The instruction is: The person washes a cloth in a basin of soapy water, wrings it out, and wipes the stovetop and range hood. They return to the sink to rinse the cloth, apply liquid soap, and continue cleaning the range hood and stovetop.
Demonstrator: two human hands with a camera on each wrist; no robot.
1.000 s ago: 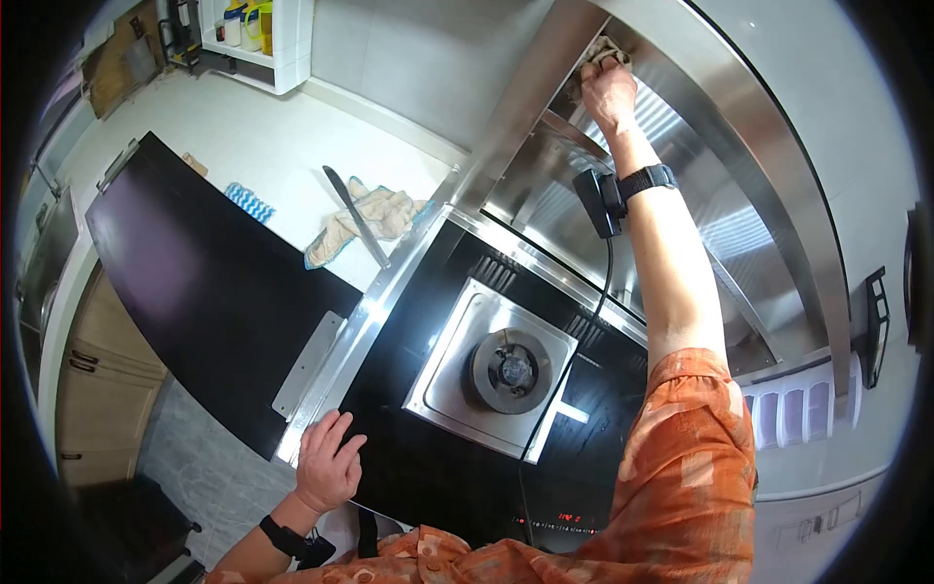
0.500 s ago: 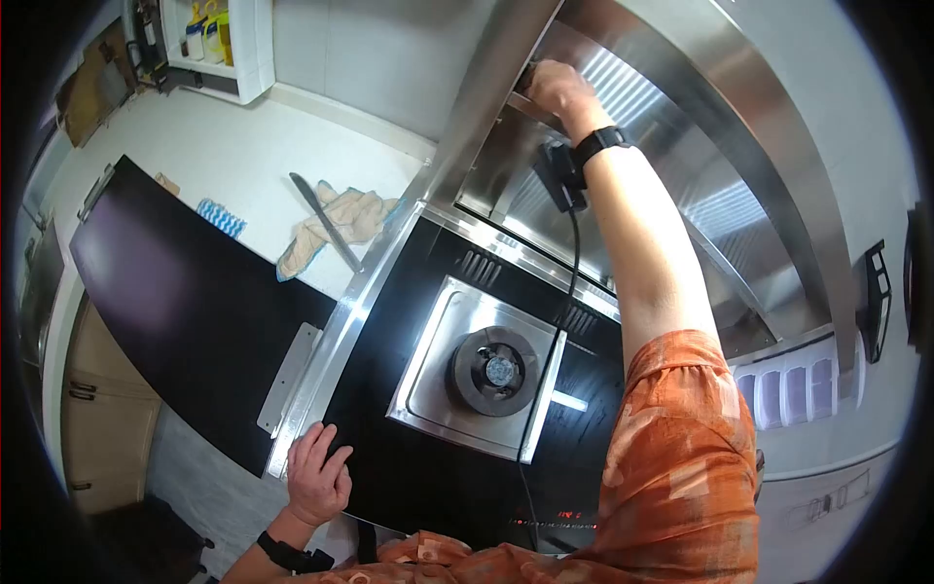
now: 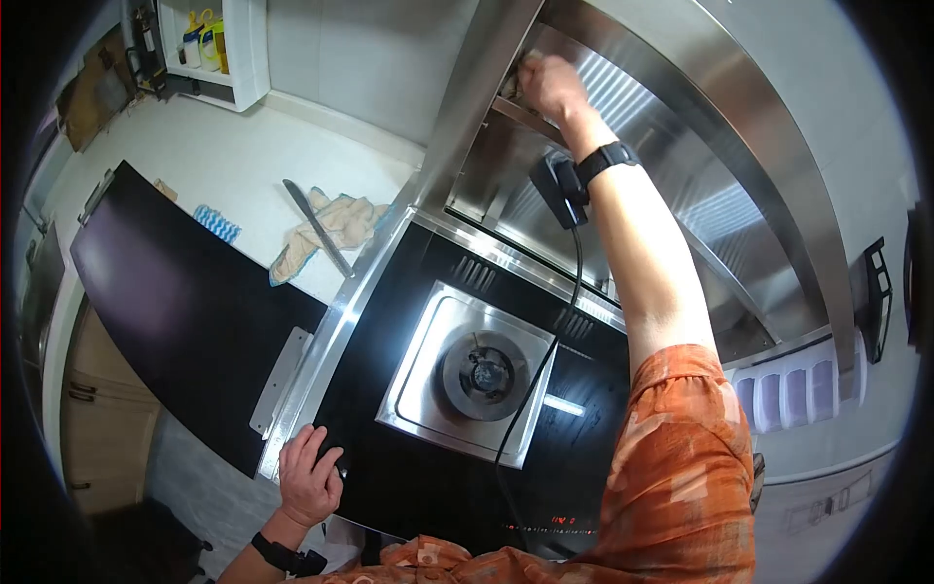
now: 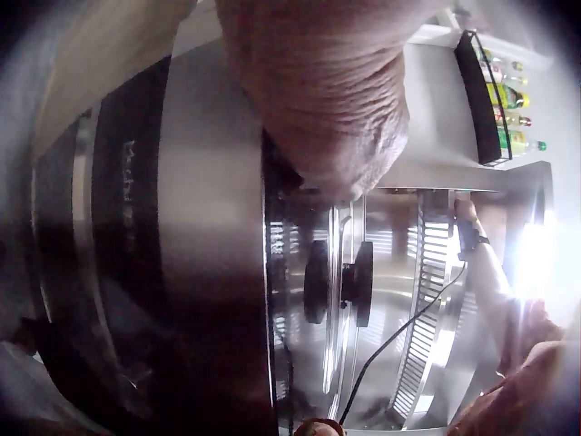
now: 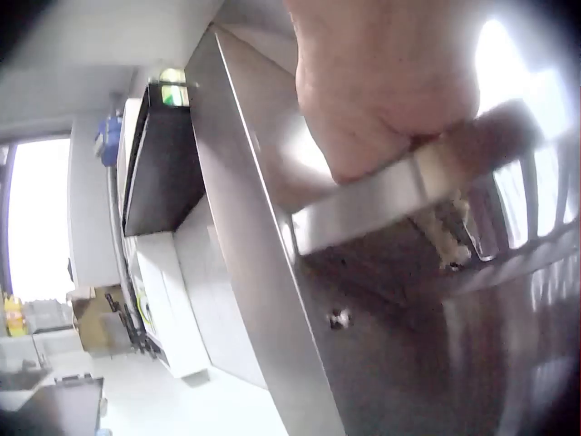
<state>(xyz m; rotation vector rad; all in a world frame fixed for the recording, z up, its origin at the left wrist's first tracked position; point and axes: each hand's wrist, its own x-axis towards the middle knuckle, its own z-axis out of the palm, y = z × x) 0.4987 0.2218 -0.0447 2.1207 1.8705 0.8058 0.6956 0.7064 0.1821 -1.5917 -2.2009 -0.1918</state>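
Right hand (image 3: 553, 88) is up inside the range hood (image 3: 681, 31), next to its left side wall (image 3: 486, 83), just past the crossbar (image 3: 527, 117) in the head view. Fingers curled round a brownish cloth (image 5: 445, 238); the right wrist view shows some of it beyond the crossbar. Fingertips hidden, so can't tell the exact pinch. Camera box (image 3: 557, 190) sits at that wrist, cable (image 3: 556, 341) hanging over the cooktop (image 3: 389, 482).

Left hand (image 3: 309, 482) rests at the cooktop's near left corner, by the near end of the steel trim (image 3: 362, 282). Fingers slightly spread, gripping nothing.

Cooktop is black, with a square steel tray (image 3: 416, 389) and a round burner (image 3: 484, 376) in it. Red display (image 3: 562, 520) lit near the front edge.

Left of the trim: white worktop (image 3: 233, 146). By its right edge, a beige towel (image 3: 342, 224) with blue edging, crumpled, and a long metal blade (image 3: 316, 227) lying across it. Blue-and-white striped cloth (image 3: 216, 224) further left, near the black panel (image 3: 175, 292). Panel has a metal plate (image 3: 280, 384) at its right end, near the trim. White shelf (image 3: 248, 58) with bottles (image 3: 207, 49) at the worktop's back.
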